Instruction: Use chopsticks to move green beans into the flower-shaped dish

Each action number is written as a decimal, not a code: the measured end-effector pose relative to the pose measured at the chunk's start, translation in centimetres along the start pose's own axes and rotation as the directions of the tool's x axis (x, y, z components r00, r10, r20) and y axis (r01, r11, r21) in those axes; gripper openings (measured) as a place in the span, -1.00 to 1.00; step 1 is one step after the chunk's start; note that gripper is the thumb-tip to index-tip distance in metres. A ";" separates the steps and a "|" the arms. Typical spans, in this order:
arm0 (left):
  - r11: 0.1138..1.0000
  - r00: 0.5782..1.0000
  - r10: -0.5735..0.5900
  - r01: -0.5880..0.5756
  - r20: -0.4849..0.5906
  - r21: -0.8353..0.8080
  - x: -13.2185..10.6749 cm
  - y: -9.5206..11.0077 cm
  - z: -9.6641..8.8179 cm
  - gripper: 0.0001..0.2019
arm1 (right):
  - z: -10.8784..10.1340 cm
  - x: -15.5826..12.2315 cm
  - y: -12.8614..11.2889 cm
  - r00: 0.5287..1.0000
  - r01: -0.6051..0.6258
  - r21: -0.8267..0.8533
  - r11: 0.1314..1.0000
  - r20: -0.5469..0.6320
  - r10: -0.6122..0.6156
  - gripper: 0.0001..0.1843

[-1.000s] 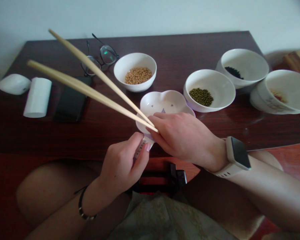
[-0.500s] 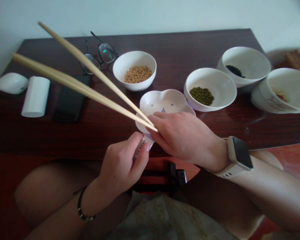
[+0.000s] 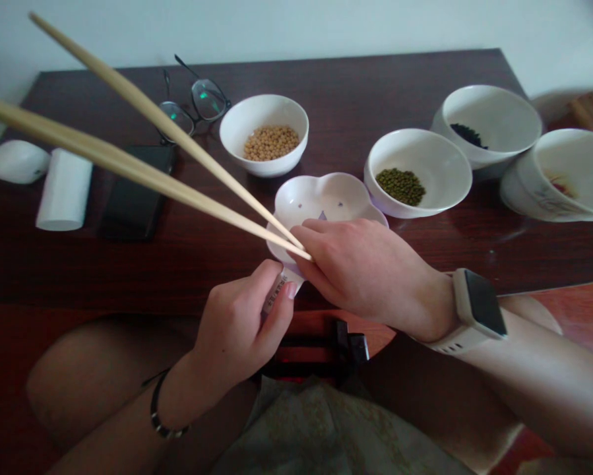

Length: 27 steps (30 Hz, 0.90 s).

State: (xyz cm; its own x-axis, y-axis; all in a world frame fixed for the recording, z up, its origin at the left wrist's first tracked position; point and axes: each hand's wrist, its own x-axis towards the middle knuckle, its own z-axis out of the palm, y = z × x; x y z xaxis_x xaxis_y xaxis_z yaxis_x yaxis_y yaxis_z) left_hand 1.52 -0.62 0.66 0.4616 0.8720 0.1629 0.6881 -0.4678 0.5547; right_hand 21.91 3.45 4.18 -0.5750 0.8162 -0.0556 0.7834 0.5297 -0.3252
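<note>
We are pinching long chopsticks [image 3: 192, 150] in right hand [image 3: 365, 274]; left hand [image 3: 237, 326] is clenching printed white strip [image 3: 276, 293], mostly hidden, at six o'clock from flower-shaped dish [image 3: 320, 201].

Long pale wooden chopsticks [image 3: 128, 171]: smooth, matt; white flower-shaped glazed ceramic dish [image 3: 320, 191]: glossy; round white ceramic bowl [image 3: 264, 105]: smooth, glossy; dark-brown wood-grain tabletop [image 3: 187, 264]: polished, reflective; pale plastic watch strap [image 3: 454, 346]: matt.

Four white bowls [image 3: 264, 105], one flower-shaped dish [image 3: 320, 191], two chopsticks [image 3: 167, 132], two hands [image 3: 370, 277], one pair of eyeglasses [image 3: 207, 99], one phone [image 3: 132, 198], one wristwatch [image 3: 479, 313], one bracelet [image 3: 158, 415], one white cylinder [image 3: 63, 191], one white rounded object [image 3: 14, 161].
</note>
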 end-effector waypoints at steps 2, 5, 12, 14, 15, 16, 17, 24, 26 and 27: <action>1.000 1.000 -0.003 0.003 0.005 0.003 0.0 0.0 0.0 -0.83 | 0.0 -0.1 0.0 1.000 0.003 0.001 1.000 -0.005 -0.003 -0.76; 1.000 1.000 0.007 -0.007 0.004 0.000 -0.1 0.0 0.0 -0.84 | 0.1 -0.1 0.1 1.000 0.009 0.007 1.000 -0.010 -0.009 -0.76; 1.000 1.000 0.015 -0.015 0.007 -0.004 0.0 -0.1 0.0 -0.84 | 0.1 0.1 0.2 1.000 0.008 0.001 1.000 -0.012 -0.008 -0.79; 1.000 1.000 0.017 -0.017 0.004 -0.006 0.0 -0.1 -0.1 -0.84 | 0.0 0.0 0.1 1.000 0.005 -0.001 1.000 -0.006 -0.005 -0.79; 1.000 1.000 0.017 -0.017 0.004 -0.006 0.1 -0.1 -0.1 -0.84 | 0.0 0.0 0.1 1.000 0.002 -0.004 1.000 -0.006 -0.002 -0.79; 1.000 1.000 0.016 -0.016 0.005 -0.007 0.1 0.0 -0.1 -0.84 | 0.0 0.0 0.1 1.000 0.000 -0.008 1.000 -0.006 0.000 -0.80; 1.000 1.000 0.013 -0.013 0.008 -0.007 0.1 0.0 -0.1 -0.84 | 0.0 0.0 0.1 1.000 -0.002 -0.012 1.000 -0.007 0.002 -0.80; 1.000 1.000 0.007 -0.007 0.016 0.002 0.0 0.0 -0.1 -0.84 | 0.1 0.1 0.1 1.000 -0.007 -0.052 0.999 -0.002 0.007 -0.80; 1.000 1.000 0.004 -0.004 0.015 0.002 0.0 0.0 -0.1 -0.84 | 0.1 0.1 0.0 1.000 -0.005 -0.059 0.998 0.000 0.005 -0.80; 1.000 1.000 0.002 -0.002 0.014 0.001 0.0 0.0 -0.1 -0.84 | 0.0 0.1 0.0 1.000 -0.004 -0.060 0.998 0.002 0.004 -0.80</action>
State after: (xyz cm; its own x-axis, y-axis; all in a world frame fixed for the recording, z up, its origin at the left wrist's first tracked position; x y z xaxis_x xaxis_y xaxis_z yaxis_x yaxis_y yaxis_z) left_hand 1.49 -0.64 0.75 0.4711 0.8688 0.1522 0.6877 -0.4699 0.5534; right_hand 21.87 3.53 4.13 -0.5721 0.8181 -0.0592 0.7985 0.5390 -0.2682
